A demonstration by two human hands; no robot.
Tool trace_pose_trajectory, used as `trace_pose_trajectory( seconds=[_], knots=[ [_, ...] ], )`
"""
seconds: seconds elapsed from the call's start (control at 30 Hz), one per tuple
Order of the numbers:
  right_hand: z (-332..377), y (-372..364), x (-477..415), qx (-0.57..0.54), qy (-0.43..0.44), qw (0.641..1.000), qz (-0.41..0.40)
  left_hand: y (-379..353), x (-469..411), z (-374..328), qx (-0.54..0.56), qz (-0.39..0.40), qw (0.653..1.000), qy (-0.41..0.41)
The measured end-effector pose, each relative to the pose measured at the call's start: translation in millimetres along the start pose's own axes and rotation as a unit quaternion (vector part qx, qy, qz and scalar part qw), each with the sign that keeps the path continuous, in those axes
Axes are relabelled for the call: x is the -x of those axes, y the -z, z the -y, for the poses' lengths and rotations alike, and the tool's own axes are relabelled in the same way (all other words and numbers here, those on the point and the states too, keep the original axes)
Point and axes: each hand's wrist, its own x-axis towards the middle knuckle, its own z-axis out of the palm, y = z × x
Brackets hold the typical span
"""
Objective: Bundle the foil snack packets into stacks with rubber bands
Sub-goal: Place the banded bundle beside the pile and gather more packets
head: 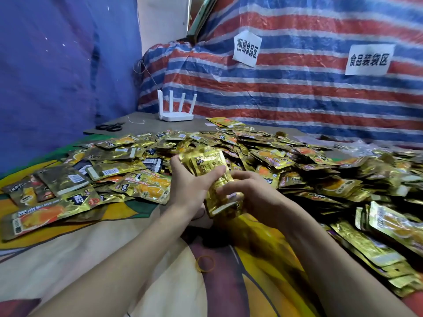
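You've got loose packets [128, 165] past counting, far too many to number, and one gathered stack [212, 179]. You can see at least one rubber band [205, 264] — plus one router [176, 116] with four antennas [182, 101], one pair of scissors [109, 126] and two signs [246, 48].

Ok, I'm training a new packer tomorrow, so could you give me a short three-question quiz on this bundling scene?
1. True or false: the left hand and the right hand both grip the stack of gold foil snack packets.
2. Where does the loose yellow rubber band lie? A) round the stack; B) on the patterned cloth between the forearms; C) on a wrist.
3. How many white paper signs hang on the red-and-blue striped tarp?
Key: 1 true; 2 B; 3 two.
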Motion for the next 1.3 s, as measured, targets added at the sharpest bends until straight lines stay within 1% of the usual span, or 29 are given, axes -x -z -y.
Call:
trace_pose_trajectory(
  seconds=[0.1,0.2,0.27,0.37,0.47,0.53,0.6,0.63,0.73,0.8,0.87,0.93,1.0,1.07,1.17,1.23,1.3],
  knots=[
    [8,-3,3,0.02,0.002,1.0,-0.023,-2,3,-2,-0.005,0.023,0.999,-0.037],
    [16,-4,6,-0.014,0.01,1.0,-0.024,-2,1,-8,-0.029,0.076,0.996,-0.03],
    [22,0,7,-0.014,0.01,0.999,-0.033,-2,0,-13,-0.046,0.106,0.993,-0.013],
    [34,15,3,0.019,-0.007,0.996,-0.088,-6,1,-24,-0.048,0.115,0.992,-0.019],
    [51,41,-8,0.08,-0.02,0.983,-0.165,-11,2,-38,-0.095,0.119,0.987,-0.043],
    [64,64,-19,0.15,-0.03,0.961,-0.233,-14,4,-45,-0.131,0.14,0.979,-0.068],
    [74,90,-33,0.236,-0.042,0.922,-0.303,-16,6,-47,-0.137,0.171,0.972,-0.085],
    [79,101,-40,0.265,-0.052,0.906,-0.326,-17,8,-46,-0.133,0.185,0.97,-0.088],
    [82,125,-60,0.328,-0.106,0.874,-0.344,-18,11,-42,-0.151,0.199,0.961,-0.116],
    [75,133,-72,0.386,-0.124,0.844,-0.35,-20,12,-38,-0.164,0.203,0.955,-0.137],
    [69,133,-83,0.432,-0.121,0.819,-0.358,-23,14,-36,-0.164,0.214,0.951,-0.148],
    [65,131,-88,0.476,-0.115,0.784,-0.382,-25,15,-35,-0.173,0.222,0.947,-0.154],
    [67,132,-89,0.504,-0.126,0.756,-0.399,-27,15,-34,-0.17,0.228,0.946,-0.156],
    [71,139,-89,0.506,-0.152,0.755,-0.388,-27,14,-34,-0.157,0.233,0.946,-0.162],
    [76,153,-89,0.461,-0.177,0.782,-0.38,-23,12,-36,-0.136,0.242,0.947,-0.162],
    [76,157,-87,0.443,-0.179,0.792,-0.378,-20,11,-38,-0.117,0.251,0.949,-0.153],
    [74,149,-82,0.461,-0.17,0.784,-0.378,-17,10,-41,-0.112,0.248,0.952,-0.143]
  ],
)
